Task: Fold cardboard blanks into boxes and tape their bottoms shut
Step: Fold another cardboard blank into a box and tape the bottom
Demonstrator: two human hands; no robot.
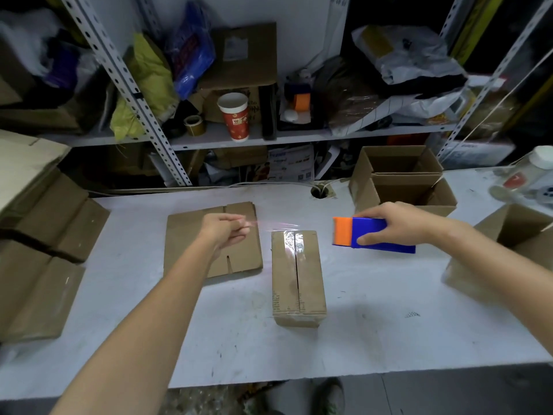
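Right hand grips tape dispenser, right of centre. Left hand pinches clear tape above box, centre frame.

The left hand hides part of the flat blank; where its fingers meet the clear tape is a blur. The right hand covers the dispenser's rear. Print on the box is too small to read. A blurred jar is cut off by the right edge.
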